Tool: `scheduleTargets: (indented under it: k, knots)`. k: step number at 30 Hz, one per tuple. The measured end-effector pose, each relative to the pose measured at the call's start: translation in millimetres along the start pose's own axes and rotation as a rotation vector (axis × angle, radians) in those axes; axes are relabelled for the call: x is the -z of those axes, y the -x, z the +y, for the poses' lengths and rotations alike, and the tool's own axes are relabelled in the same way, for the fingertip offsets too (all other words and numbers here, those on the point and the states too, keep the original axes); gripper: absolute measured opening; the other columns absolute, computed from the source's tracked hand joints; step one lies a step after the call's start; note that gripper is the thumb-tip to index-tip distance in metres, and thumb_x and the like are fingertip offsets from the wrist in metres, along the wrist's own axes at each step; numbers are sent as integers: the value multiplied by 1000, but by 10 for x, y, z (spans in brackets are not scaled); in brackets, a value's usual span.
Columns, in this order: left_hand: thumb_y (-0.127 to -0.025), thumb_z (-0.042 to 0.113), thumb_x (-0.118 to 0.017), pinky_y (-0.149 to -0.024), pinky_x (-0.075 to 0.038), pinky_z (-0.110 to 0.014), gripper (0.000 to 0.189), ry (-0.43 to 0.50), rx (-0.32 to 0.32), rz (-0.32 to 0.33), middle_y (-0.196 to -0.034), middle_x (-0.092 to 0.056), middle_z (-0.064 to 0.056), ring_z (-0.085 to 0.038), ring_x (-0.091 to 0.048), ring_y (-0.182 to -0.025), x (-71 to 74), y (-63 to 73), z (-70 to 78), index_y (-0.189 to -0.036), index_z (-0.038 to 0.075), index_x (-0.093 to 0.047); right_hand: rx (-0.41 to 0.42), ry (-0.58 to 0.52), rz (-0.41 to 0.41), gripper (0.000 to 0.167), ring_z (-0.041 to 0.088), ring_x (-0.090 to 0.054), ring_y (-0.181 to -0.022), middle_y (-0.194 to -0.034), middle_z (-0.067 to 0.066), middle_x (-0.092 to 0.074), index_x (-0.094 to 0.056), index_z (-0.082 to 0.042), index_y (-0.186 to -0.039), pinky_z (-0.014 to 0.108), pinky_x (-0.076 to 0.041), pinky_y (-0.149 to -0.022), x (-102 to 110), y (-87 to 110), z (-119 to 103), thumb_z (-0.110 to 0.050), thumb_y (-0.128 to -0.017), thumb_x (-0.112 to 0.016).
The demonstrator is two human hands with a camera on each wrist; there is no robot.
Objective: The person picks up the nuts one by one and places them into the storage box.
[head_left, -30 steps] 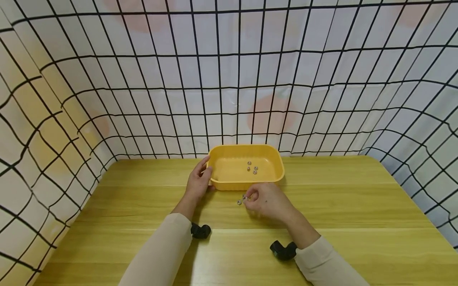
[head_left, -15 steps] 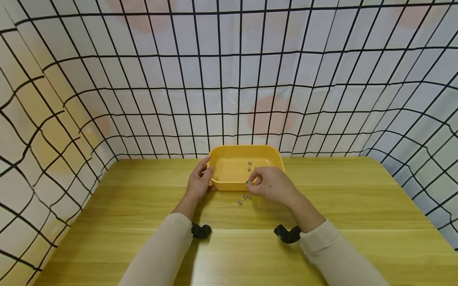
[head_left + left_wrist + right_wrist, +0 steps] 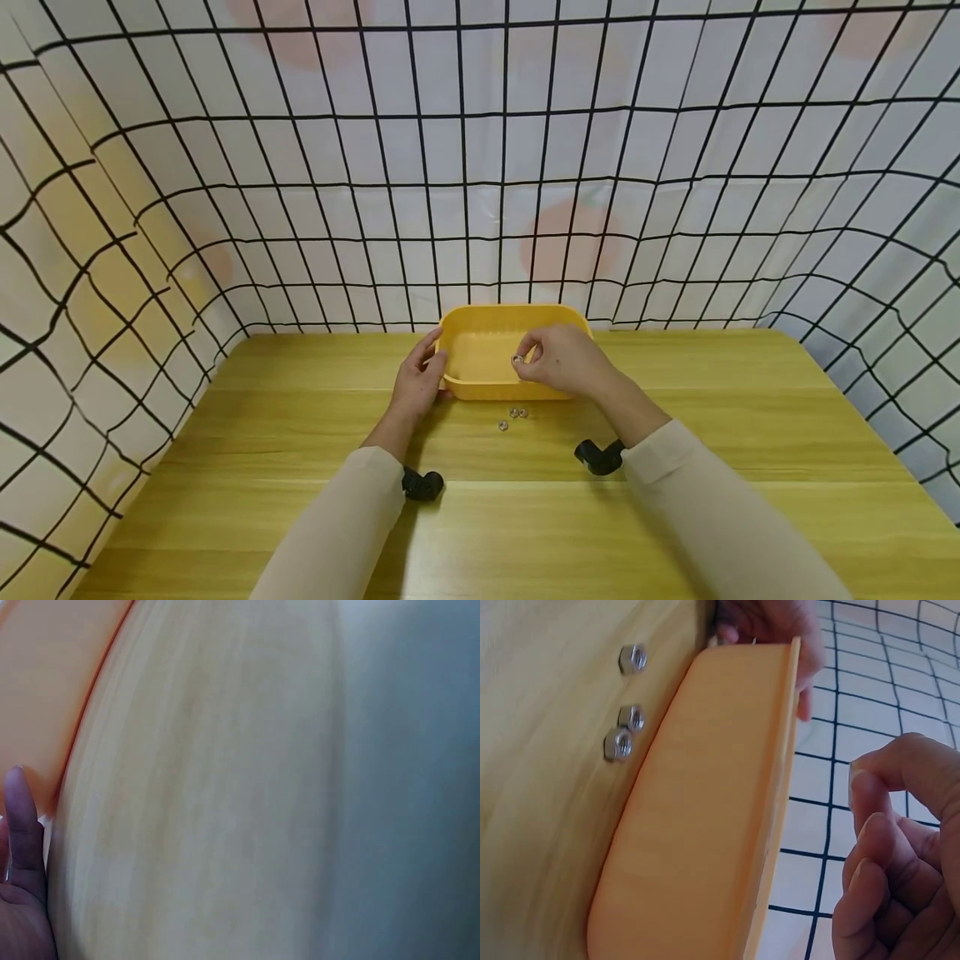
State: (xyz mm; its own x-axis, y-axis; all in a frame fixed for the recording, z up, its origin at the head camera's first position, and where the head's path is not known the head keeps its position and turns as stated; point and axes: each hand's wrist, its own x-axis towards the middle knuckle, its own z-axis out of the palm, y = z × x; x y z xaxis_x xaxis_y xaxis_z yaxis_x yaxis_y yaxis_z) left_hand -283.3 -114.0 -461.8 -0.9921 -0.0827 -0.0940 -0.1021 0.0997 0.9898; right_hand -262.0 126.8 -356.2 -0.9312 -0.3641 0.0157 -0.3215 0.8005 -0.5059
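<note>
My left hand (image 3: 418, 385) grips the left end of a yellow plastic basin (image 3: 480, 390), its thumb at the rim. In the left wrist view the thumb (image 3: 24, 832) lies against the basin's wall. Over the basin's front rim, my right hand (image 3: 564, 360) pinches a small shiny nut (image 3: 517, 360) between thumb and index finger; in the right wrist view the fingers hide it. Three metal hex nuts lie on the table in front of the basin: one alone (image 3: 633, 658), and a close pair, a nut (image 3: 631, 718) beside another nut (image 3: 618, 744). The right hand covers the part of the basin floor where nuts lay earlier.
The wooden table (image 3: 300, 517) extends around the basin. Behind it stands a white wall covering (image 3: 360, 217) with a black grid, which also runs along both sides. Black wrist devices, one at the left sleeve (image 3: 423, 485) and one at the right (image 3: 598, 457), stick out over the table.
The right hand has lifted a nut from the group on the table and carried it up and forward over the basin's front rim. The left hand stays at the basin's left end.
</note>
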Motion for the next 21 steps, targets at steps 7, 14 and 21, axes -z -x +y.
scheduleTargets:
  k: [7, 14, 21]
  knots:
    - [-103, 35, -55, -57, -58, -23, 46, -5, 6, -4, -157, -43, -9, -30, -57, -121, 8, -12, -14, -148, 43, -51, -6, 6, -20, 18, 14, -57, -59, -81, 0, -71, -74, -13, -98, 29, -49, -60, 32, -145, 35, -30, -92, -73]
    - [-105, 33, -54, -58, -58, -23, 46, 8, -9, -33, -160, -39, -10, -31, -55, -127, 21, 4, -11, -150, 41, -49, 22, -41, -43, 20, 15, -61, -69, -87, 2, -73, -74, -13, -99, 29, -50, -63, 2, -301, 126, -31, -93, -72]
    - [-105, 34, -54, -59, -59, -24, 46, 5, 4, -30, -160, -39, -9, -30, -57, -124, 23, 7, 8, -150, 43, -49, -14, -151, -99, 20, 25, -68, -67, -83, 5, -72, -72, -14, -102, 29, -49, -56, -58, -437, 210, -32, -94, -71]
